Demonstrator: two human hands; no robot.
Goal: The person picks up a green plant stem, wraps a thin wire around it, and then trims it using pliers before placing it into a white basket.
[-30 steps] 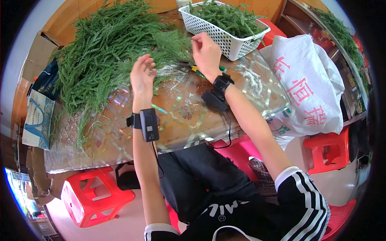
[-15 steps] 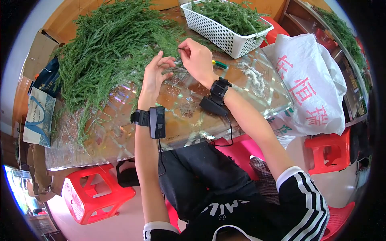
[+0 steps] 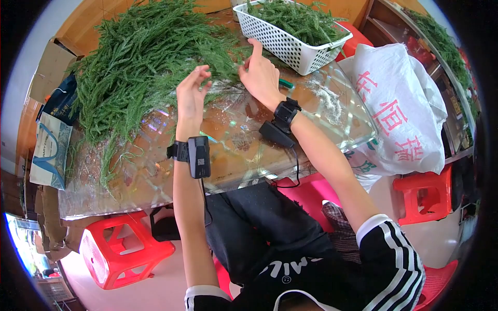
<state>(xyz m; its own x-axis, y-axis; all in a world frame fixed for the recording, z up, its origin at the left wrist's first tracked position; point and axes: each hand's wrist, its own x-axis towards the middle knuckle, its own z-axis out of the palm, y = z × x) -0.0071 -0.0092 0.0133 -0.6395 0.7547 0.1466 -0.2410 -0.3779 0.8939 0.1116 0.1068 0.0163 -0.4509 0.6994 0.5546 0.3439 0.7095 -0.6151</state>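
A big heap of feathery green sprigs (image 3: 140,57) covers the far left of the glass-topped table (image 3: 233,150). My left hand (image 3: 190,97) is raised at the heap's near edge, fingers curved and slightly apart, with nothing seen in it. To its right, my right hand (image 3: 260,73) sits between the heap and a white plastic basket (image 3: 290,49) holding more sprigs. Its index finger points up while the thumb and bent fingers touch the greenery. Whether a stem is pinched there I cannot tell. Both wrists wear black bands with small devices.
A green-and-yellow handled tool (image 3: 284,83) lies on the glass past my right hand, beside white crumbs (image 3: 326,101). A white plastic bag with red characters (image 3: 397,111) hangs off the right edge. Red stools (image 3: 122,251) (image 3: 423,194) stand below, and cardboard and bags (image 3: 49,150) are at left.
My hands, close together on a thin stem half a second ago, have moved apart. The left rose toward the heap, and the right shifted toward the basket with its index finger lifted.
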